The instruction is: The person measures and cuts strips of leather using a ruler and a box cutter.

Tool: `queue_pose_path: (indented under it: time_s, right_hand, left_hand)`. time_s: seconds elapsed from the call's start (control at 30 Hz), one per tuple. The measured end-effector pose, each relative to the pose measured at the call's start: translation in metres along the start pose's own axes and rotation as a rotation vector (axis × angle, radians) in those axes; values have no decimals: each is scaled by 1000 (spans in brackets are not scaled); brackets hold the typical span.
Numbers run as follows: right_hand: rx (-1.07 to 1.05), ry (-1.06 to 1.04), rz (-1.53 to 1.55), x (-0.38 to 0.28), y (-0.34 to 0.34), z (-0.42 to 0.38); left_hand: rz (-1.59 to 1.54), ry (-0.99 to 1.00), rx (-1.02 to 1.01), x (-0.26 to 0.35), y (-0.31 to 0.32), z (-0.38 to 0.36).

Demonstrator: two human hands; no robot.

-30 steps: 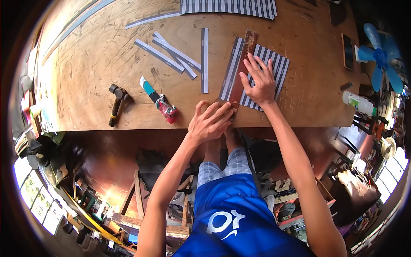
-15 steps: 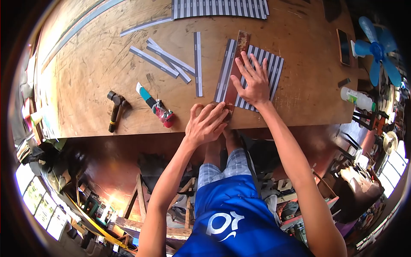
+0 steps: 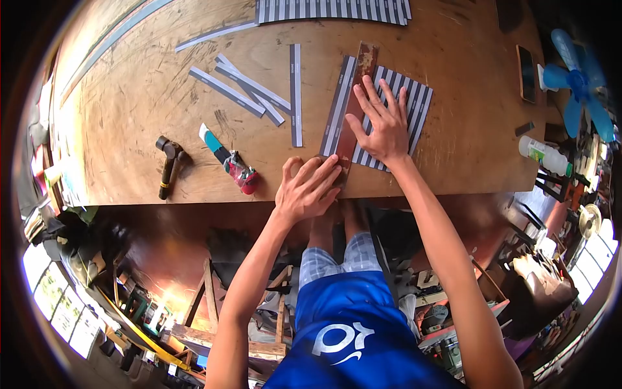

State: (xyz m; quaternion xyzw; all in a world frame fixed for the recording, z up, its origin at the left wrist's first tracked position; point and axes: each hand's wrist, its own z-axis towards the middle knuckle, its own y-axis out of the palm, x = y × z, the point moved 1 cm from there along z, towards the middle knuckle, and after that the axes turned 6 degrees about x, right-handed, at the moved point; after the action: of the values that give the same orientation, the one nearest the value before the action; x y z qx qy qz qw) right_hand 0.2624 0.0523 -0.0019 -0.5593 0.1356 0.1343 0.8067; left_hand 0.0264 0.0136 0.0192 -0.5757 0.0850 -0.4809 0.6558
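Lying on the big wooden table (image 3: 142,104) is a long, flat, rusty brown bar (image 3: 365,59), and both hands are on it. From where I stand, I can see striped sheet (image 3: 416,113) on both sides of the bar, with dark and light lines.

The right hand (image 3: 383,133) is flat and spread out, not closed around anything. Its thumb and a fingertip touch the bar, and the rest of it rests on the stripes just to the right. The left hand (image 3: 308,189) is lower down, at the bar's near end, close to the table edge. Its fingers are bent, and their tips reach the bar. I can't tell if it has something small tucked under it.

To the left of the hands are a teal, black and red tool (image 3: 211,141) and, farther left, a hammer (image 3: 167,170). Past them lie loose thin strips (image 3: 296,97), some crossing each other. A bigger striped stack (image 3: 334,10) sits at the far side. Well off to the right are a phone (image 3: 526,74), a white bottle (image 3: 545,155) and a blue fan (image 3: 576,80).
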Motion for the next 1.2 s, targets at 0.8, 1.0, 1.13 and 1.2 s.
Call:
queue_pose_path:
  time_s: [0.8, 1.0, 1.13, 1.2]
  right_hand:
    - [-49, -14, 35, 3, 4, -1]
    - [-101, -33, -36, 4, 3, -2]
    - [-102, -37, -42, 4, 3, -2]
    - [-101, -37, -47, 3, 3, -2]
  left_hand:
    - [-45, -11, 64, -2, 2, -6]
    - [-49, 1, 76, -3, 4, -7]
    - [-47, -2, 76, -2, 2, -6]
    - [-47, -2, 76, -2, 2, -6]
